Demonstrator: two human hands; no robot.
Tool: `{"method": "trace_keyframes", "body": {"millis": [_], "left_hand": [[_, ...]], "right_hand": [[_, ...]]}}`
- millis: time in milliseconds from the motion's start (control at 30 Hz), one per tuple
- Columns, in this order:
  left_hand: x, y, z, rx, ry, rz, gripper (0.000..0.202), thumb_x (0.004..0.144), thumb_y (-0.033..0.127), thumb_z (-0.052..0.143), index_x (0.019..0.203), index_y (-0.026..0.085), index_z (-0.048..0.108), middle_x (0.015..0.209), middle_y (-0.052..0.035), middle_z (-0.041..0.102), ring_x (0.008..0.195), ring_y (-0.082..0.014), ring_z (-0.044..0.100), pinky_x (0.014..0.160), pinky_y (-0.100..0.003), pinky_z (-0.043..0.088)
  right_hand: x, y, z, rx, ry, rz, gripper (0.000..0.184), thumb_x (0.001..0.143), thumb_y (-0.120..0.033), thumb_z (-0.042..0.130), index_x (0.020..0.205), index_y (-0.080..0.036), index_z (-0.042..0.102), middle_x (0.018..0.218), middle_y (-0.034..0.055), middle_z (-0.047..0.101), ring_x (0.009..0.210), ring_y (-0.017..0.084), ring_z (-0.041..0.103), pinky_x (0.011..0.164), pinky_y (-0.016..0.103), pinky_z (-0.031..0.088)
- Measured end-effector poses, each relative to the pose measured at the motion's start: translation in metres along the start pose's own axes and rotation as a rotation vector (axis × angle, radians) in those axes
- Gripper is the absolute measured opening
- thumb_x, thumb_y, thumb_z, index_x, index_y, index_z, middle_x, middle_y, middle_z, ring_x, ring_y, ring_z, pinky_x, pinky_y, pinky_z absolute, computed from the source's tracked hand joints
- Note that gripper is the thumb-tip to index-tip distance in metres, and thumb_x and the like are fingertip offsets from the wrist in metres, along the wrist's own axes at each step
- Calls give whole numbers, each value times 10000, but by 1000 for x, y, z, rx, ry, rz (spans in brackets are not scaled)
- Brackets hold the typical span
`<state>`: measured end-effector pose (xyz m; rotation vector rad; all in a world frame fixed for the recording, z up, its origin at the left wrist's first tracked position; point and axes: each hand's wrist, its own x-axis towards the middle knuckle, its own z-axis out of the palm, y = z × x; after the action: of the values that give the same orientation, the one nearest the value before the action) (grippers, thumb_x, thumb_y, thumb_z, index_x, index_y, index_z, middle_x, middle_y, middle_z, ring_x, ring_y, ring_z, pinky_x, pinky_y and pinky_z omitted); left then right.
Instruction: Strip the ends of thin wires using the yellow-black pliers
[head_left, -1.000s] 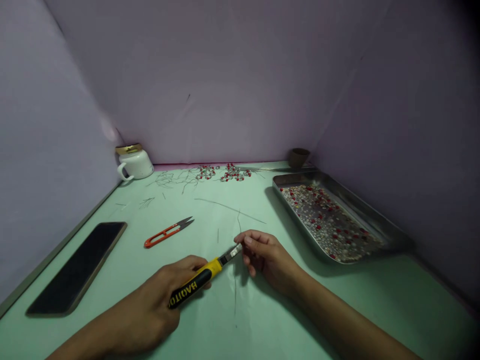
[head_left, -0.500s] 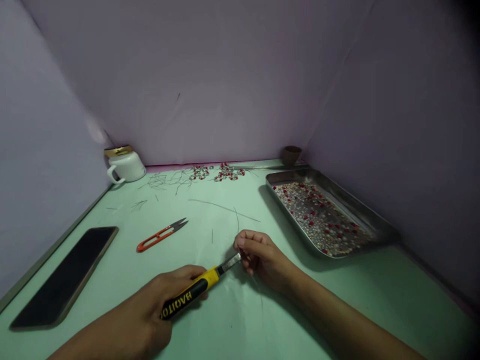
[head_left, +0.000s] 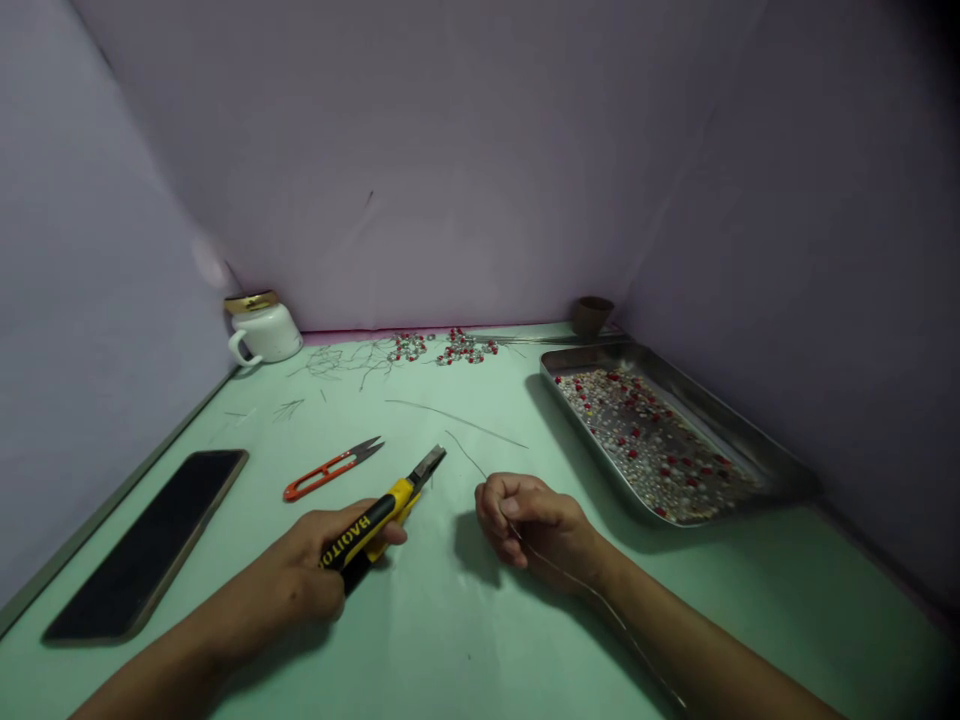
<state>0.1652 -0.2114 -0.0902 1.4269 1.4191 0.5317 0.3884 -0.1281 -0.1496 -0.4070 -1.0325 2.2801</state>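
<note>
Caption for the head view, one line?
Left hand grips yellow-and-black pliers; right hand pinches thin metal wire, steel bead tray alongside.

Setting: small beadwork craft station, hobby scale. Evidence: mint-green table boxed in by plain lilac walls; steel tray of loose red and silver beads; beaded wire pieces and wire offcuts at the back edge; orange thread snips; yellow-handled pliers; mug; phone.

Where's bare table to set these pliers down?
Between the phone and the left hand holding the pliers; front right, below the tray. Right hand grips wire. Crowded: wire scraps and beads along the back, by the mug.
</note>
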Motion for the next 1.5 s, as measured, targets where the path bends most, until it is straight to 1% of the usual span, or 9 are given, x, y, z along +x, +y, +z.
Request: {"method": "trace_keyframes", "body": {"millis": [233,433,567,700,800,1000,1167,1367,1500], "left_hand": [[0,3,0,-24,-23,21,375,589,96,473,933,185,594,887,-31,600,830,-230,515,747,-340,397],[-1,10,4,-11,11,38,360,564,52,427,870,176,570,879,-20,552,818,-199,499,747,-311,392],[-1,9,5,-4,-30,12,348,516,22,369,792,185,504,785,23,485,717,-143,478,660,-269,383],[-5,10,11,94,-29,33,367,482,13,333,774,189,470,751,38,451,711,-136,466,647,-267,371],[-8,12,21,154,-40,54,415,460,10,319,801,193,470,789,32,467,741,-144,481,680,-281,381],[-10,13,31,137,-39,84,394,470,8,319,783,205,455,930,12,511,873,-169,486,767,-300,377],[-8,5,24,38,-41,17,372,519,63,391,837,212,513,802,-3,511,737,-177,456,600,-270,358],[-3,-7,21,33,-60,-17,328,529,70,421,808,209,521,686,23,462,664,-159,423,575,-265,335],[0,-10,23,20,-44,-30,346,519,72,429,811,210,551,681,13,506,702,-187,460,598,-282,359]], "right_hand": [[-2,-1,6,-55,21,46,76,577,-218,537,534,-157,550,419,-36,463,318,54,327,341,212,188],[-2,2,6,-84,-5,70,82,566,-214,534,527,-144,549,406,-28,466,306,49,333,329,199,180],[-2,3,7,-94,3,109,107,567,-226,572,516,-136,544,411,-24,473,301,46,354,296,177,193],[-1,3,8,-73,120,115,282,672,-390,600,569,-130,561,465,-10,510,328,67,440,291,172,319],[2,5,8,-77,217,142,312,659,-437,658,640,-141,562,527,-4,554,363,79,487,297,176,388],[1,4,8,-140,281,122,295,633,-373,715,584,-154,524,442,-56,493,287,31,373,250,138,315],[1,2,9,-222,464,36,284,594,-371,731,634,-152,554,407,-82,472,262,13,298,234,127,209],[3,3,12,-294,537,15,264,595,-369,712,623,-157,557,388,-81,464,250,22,297,239,150,188],[3,6,13,-415,585,-37,219,636,-353,673,613,-163,566,370,-79,436,265,42,315,266,175,208]]}}
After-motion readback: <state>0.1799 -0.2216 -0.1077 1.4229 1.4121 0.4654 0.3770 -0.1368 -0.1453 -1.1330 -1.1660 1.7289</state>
